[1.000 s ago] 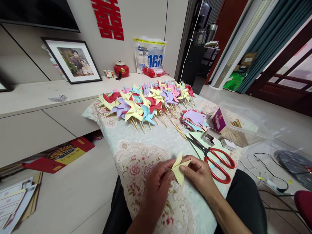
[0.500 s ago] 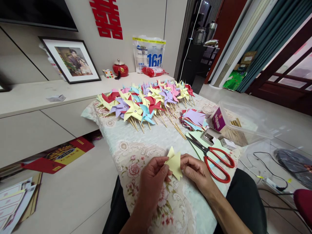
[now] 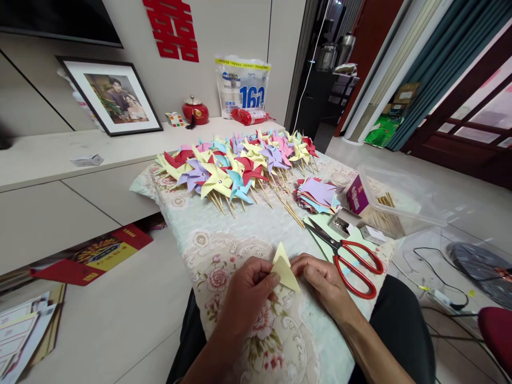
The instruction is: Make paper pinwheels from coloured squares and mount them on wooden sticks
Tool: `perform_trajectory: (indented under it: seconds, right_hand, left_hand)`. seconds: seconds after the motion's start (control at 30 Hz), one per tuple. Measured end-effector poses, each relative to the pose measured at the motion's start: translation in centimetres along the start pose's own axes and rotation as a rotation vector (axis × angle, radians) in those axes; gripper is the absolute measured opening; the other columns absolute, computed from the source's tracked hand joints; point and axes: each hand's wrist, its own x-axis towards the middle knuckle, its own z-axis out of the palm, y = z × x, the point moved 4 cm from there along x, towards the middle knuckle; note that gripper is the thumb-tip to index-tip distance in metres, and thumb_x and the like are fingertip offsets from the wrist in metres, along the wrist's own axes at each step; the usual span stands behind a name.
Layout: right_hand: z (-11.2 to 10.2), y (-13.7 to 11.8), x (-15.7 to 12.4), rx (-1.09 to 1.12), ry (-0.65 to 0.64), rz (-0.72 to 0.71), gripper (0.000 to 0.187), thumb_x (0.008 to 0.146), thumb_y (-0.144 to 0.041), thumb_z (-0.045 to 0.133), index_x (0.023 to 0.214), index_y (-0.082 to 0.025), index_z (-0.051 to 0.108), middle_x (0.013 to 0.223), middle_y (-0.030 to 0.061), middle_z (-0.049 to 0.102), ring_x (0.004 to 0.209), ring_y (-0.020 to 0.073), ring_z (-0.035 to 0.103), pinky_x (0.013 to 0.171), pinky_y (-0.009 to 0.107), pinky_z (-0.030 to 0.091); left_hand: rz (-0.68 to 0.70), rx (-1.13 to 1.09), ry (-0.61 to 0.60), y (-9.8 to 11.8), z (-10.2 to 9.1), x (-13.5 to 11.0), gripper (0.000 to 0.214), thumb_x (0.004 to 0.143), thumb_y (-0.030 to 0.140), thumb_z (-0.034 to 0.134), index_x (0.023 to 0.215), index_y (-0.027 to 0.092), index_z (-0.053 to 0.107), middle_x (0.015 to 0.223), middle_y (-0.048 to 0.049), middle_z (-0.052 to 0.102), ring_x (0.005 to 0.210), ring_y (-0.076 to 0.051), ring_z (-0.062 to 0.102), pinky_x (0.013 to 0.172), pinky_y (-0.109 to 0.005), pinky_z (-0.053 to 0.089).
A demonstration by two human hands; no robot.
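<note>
My left hand (image 3: pixel 248 290) and my right hand (image 3: pixel 322 280) both pinch a folded piece of yellow paper (image 3: pixel 283 266) just above the flowered tablecloth (image 3: pixel 224 250), close to my lap. Its points stick up between my fingers. Red-handled scissors (image 3: pixel 348 256) lie on the cloth just right of my right hand. Further back, a heap of finished paper pinwheels (image 3: pixel 236 165) on wooden sticks covers the far end of the table.
A stack of cut coloured paper squares (image 3: pixel 318 193), a small box of pins (image 3: pixel 340 225), a purple box (image 3: pixel 357 196) and a clear plastic bin (image 3: pixel 400 200) with sticks sit to the right. A low cabinet (image 3: pixel 60 160) runs along the left. Cables (image 3: pixel 436 277) lie on the floor.
The yellow paper has been turned and folded between my fingers and now sits lower and slightly left. Both hands shifted a little toward my lap.
</note>
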Motion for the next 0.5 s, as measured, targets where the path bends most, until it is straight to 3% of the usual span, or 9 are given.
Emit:
perform_trajectory:
  seconds: [0.2,0.5]
  right_hand:
    - [0.12,-0.25,0.00,-0.036,-0.013,-0.010,0.044,0.097,-0.054,0.050,0.084,-0.019,0.072,0.088,0.0079,0.067,0.084,0.0237,0.061,0.080,0.035,0.045]
    - [0.57,-0.27,0.20,-0.083,0.038,0.033,0.027,0.089,-0.039,0.069,0.070,-0.019,0.064,0.079,0.0043,0.064,0.075,0.0184,0.057,0.070,0.030,0.044]
  left_hand:
    - [-0.035,0.036,0.040,-0.03,0.33,-0.04,0.016,0.069,0.030,0.072,0.071,0.015,0.067,0.055,0.0022,0.062,0.044,-0.010,0.053,0.048,-0.022,0.040]
    - [-0.040,0.028,0.055,-0.64,0.26,0.02,0.014,0.070,0.028,0.071,0.071,0.014,0.067,0.055,0.0022,0.063,0.044,-0.010,0.054,0.046,-0.021,0.040]
